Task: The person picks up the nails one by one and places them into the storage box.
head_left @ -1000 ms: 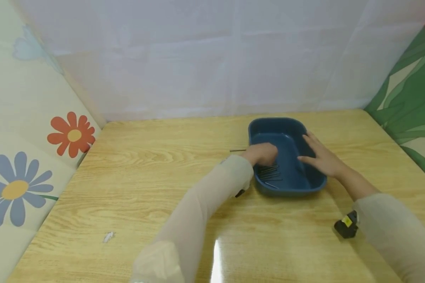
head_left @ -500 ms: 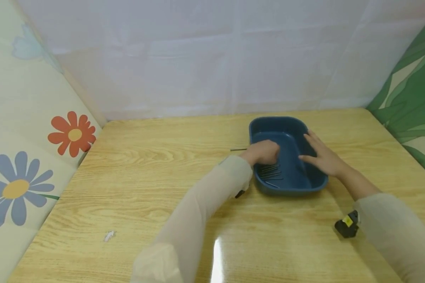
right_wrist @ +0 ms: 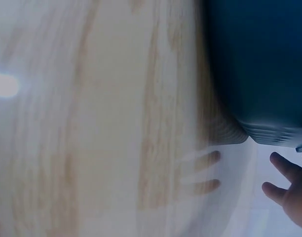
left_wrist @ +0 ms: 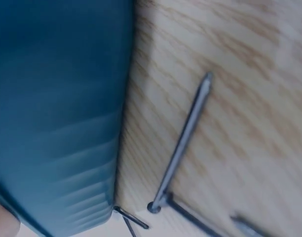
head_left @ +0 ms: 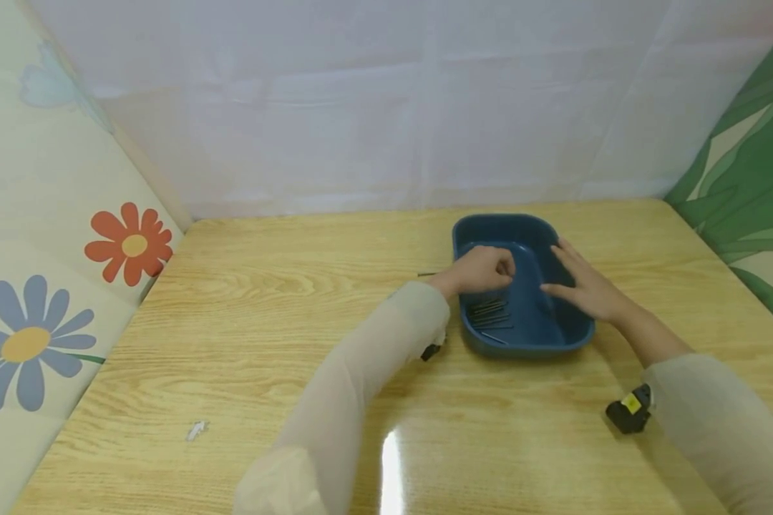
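A dark blue tray-like box stands on the table, with several nails lying roughly side by side in its left part. My left hand is over the box's left half, its fingers curled. No nail shows between the fingertips, which are partly hidden. On the box's right rim rests my right hand, fingers spread. Its fingers also appear beside the box in the right wrist view. Outside the left wall, loose nails lie on the table, mostly hidden by the left arm in the head view.
The wood-grain table runs back to a white cloth backdrop. A small white mark is at the table's near left. Flower-printed panels flank the sides.
My left hand has lifted slightly and turned over the box, opening a visible gap between thumb and finger. The right hand and the box have stayed put.
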